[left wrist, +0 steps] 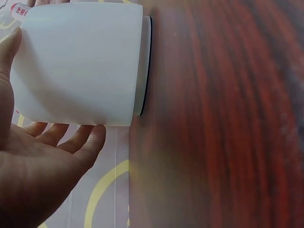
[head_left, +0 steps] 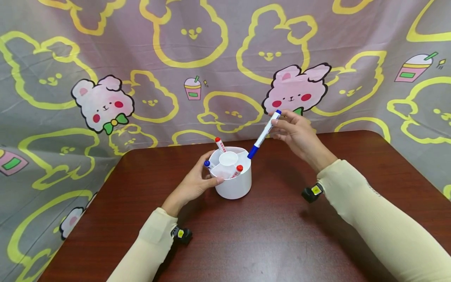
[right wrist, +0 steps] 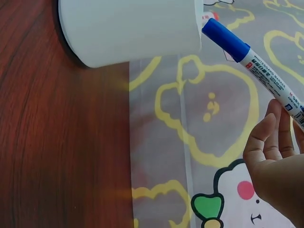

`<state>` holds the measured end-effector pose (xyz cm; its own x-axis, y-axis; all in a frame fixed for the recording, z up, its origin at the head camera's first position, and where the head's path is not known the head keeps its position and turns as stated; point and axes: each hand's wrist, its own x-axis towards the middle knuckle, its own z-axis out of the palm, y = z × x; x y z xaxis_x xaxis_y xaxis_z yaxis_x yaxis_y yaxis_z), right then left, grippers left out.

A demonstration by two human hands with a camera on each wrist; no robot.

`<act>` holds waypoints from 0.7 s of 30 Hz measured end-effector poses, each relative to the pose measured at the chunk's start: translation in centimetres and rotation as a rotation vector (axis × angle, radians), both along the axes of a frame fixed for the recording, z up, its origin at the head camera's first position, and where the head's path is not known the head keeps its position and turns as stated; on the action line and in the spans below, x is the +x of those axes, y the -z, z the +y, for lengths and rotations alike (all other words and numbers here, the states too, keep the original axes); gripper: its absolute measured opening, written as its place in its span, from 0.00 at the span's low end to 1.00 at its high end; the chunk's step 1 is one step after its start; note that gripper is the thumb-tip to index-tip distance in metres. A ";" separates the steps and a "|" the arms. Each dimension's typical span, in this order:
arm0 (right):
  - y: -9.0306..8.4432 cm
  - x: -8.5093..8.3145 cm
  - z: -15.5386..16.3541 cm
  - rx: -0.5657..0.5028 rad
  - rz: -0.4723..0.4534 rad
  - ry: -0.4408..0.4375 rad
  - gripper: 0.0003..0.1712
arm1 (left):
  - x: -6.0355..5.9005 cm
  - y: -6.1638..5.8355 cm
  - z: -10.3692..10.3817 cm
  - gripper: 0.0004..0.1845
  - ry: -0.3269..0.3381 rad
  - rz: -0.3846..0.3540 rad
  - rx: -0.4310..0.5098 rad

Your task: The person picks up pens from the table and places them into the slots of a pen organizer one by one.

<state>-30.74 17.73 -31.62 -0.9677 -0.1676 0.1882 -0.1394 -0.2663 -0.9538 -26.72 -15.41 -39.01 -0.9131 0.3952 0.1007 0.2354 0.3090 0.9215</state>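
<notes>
A white round pen holder (head_left: 234, 181) with compartments stands on the dark wooden table (head_left: 267, 235). My left hand (head_left: 195, 181) curls round its left side, thumb at the front; in the left wrist view the holder (left wrist: 80, 64) fills the top left beside my left hand (left wrist: 33, 156). Inside stand two red-capped markers (head_left: 220, 144) (head_left: 237, 170) and a blue-capped one (head_left: 207, 164). My right hand (head_left: 295, 131) pinches the upper end of a blue whiteboard marker (head_left: 264, 134), tilted, its blue cap at the holder's right rim. The right wrist view shows that marker (right wrist: 251, 59) by the holder (right wrist: 133, 31).
A grey cloth printed with yellow rabbit outlines and pink rabbits (head_left: 197, 70) hangs behind the table and down its sides. Both forearms wear cream sleeves, with small wrist cameras (head_left: 312, 192) (head_left: 181, 234) below them. The table's far edge runs just behind the holder.
</notes>
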 end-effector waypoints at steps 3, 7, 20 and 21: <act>0.0 0.0 -0.5 0.004 -0.011 -0.019 0.07 | 0.0 0.0 0.0 0.48 -0.008 -0.005 -0.009; -0.1 0.1 -1.3 0.019 -0.018 -0.027 0.06 | 0.0 0.0 0.0 0.47 -0.011 -0.001 -0.016; 0.9 0.1 -3.6 0.276 0.007 -0.053 0.11 | 0.0 -0.1 0.0 0.47 -0.011 -0.013 0.000; 1.0 0.1 -3.8 0.293 0.012 -0.054 0.13 | 0.1 -0.1 0.0 0.47 -0.012 -0.014 0.001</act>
